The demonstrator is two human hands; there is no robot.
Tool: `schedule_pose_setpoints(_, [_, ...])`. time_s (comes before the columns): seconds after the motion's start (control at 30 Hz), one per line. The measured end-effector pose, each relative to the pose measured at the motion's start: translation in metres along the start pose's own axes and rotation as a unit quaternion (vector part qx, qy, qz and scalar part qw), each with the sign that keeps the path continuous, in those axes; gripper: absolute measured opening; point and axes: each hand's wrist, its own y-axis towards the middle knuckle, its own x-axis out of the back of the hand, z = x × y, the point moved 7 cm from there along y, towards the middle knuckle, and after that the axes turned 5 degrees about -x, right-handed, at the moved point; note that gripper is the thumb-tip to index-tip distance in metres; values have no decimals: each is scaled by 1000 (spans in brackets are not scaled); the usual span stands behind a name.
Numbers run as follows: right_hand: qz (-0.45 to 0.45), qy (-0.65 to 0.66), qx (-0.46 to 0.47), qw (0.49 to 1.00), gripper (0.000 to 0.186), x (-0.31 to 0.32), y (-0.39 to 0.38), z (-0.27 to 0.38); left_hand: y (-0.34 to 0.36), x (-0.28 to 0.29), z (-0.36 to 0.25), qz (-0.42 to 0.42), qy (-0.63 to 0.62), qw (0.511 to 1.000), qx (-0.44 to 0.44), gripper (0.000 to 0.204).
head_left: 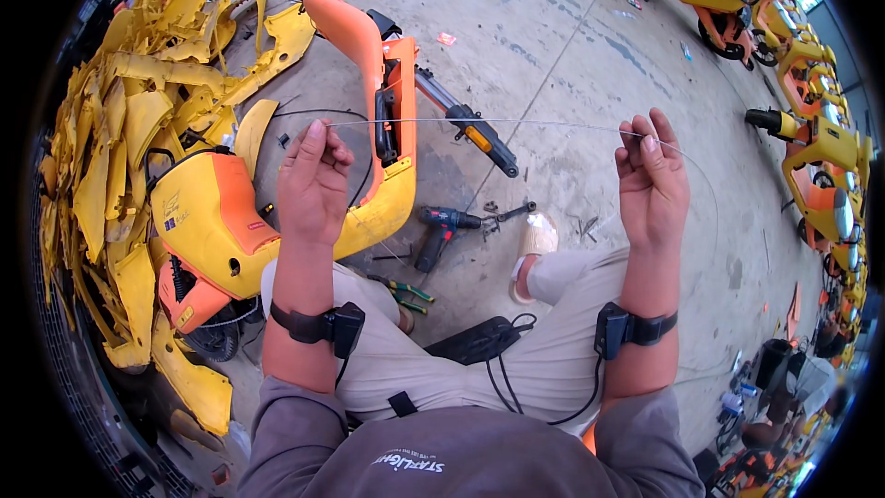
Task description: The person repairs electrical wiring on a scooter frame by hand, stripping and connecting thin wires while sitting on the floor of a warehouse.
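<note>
A thin pale wire [516, 120] runs nearly straight between my two raised hands. My left hand [313, 180] pinches one part of it between thumb and fingers, in front of a partly stripped yellow and orange scooter [217, 198]. Its other part is pinched by my right hand [654, 175], held above the floor on the right. Past the right hand the wire curves down in a loose arc. Below the left hand a faint stretch of it seems to hang across the scooter's frame. Black straps with small boxes sit on both forearms.
A cordless drill [442, 231] and green-handled pliers [406, 293] lie on the concrete floor before me. A black shock absorber [479, 134] lies beyond the scooter's frame. Broken yellow panels [120, 148] are heaped at left. More yellow scooters [820, 166] stand along the right.
</note>
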Motion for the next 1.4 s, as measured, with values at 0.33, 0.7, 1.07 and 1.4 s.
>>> schedule_pose_setpoints(0.33, [-42, 0, -29, 999, 33, -13, -5, -21, -19, -35, 37, 99, -122, 984, 79, 27])
schedule_pose_setpoints(0.7, [16, -6, -92, 996, 16, -70, -18, -82, -46, -77, 88, 131, 35, 980, 149, 26])
schedule_pose_setpoints(1.07, [31, -107, -97, 989, 25, -67, -7, -57, -18, -50, 51, 84, -18, 994, 61, 21])
schedule_pose_setpoints(1.4, [-10, -62, -20, 998, 24, -52, 0, -27, -12, -22, 19, 77, 44, 996, -9, 22])
